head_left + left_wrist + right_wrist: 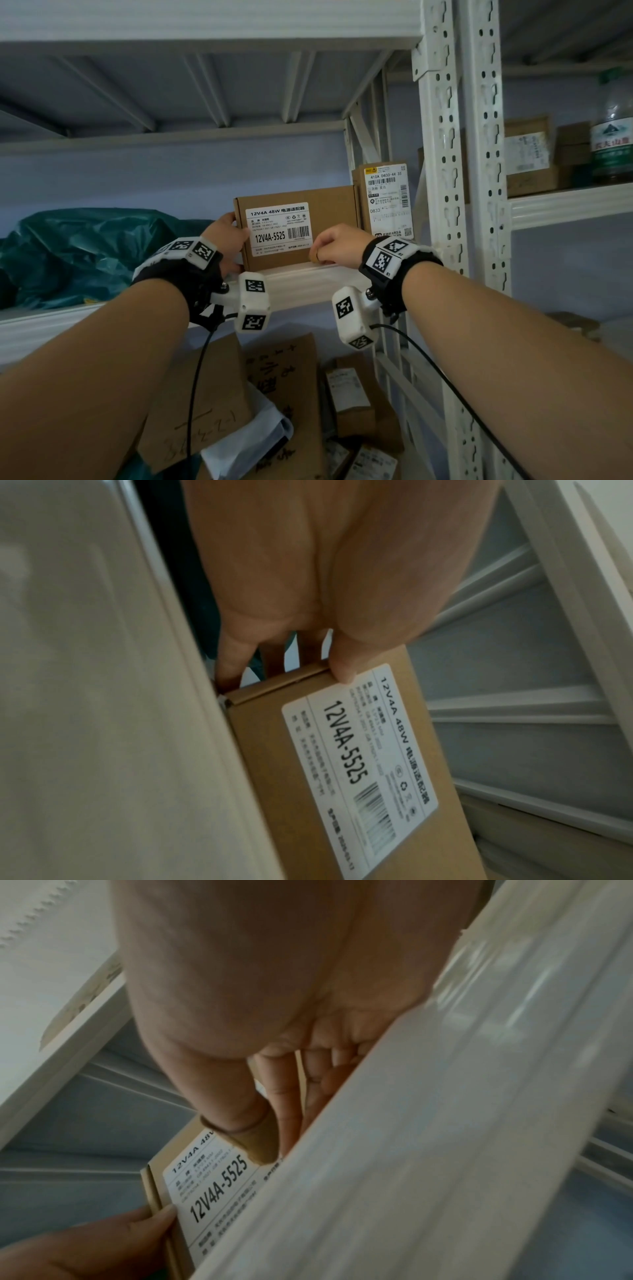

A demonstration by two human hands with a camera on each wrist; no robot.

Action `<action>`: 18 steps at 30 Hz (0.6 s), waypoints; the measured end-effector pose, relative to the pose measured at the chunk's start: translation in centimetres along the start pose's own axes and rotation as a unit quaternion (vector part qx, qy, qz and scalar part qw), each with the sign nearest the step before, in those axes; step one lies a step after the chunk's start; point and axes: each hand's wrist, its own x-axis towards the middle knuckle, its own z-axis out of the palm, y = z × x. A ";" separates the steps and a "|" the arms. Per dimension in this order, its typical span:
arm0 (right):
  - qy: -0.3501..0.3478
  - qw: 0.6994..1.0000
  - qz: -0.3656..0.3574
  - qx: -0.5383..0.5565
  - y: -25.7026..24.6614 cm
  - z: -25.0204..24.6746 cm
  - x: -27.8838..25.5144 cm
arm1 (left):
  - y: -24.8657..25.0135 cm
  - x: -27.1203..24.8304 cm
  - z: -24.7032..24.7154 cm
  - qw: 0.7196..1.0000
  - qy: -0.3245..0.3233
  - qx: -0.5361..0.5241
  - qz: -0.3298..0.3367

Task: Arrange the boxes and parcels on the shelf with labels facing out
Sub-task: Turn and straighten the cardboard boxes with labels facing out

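Observation:
A flat brown cardboard box stands upright on the white shelf, and its white "12V4A-5525" label faces out. My left hand pinches its left edge: in the left wrist view the thumb lies on the front by the label and the fingers reach behind. My right hand holds the lower right corner. A thumb wearing a tan finger cot presses the front face. The other right fingers are partly hidden behind the shelf lip.
A taller box with a shipping label stands just right of the held box, against the perforated upright. A green plastic bag fills the shelf's left side. Cardboard boxes lie below. The neighbouring rack holds boxes and a water bottle.

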 end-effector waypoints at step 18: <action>-0.001 1.000 -0.008 -0.018 -0.1 0.1 -0.4 | 0.6 -1.0 1.5 0.991 0.063 0.113 0.016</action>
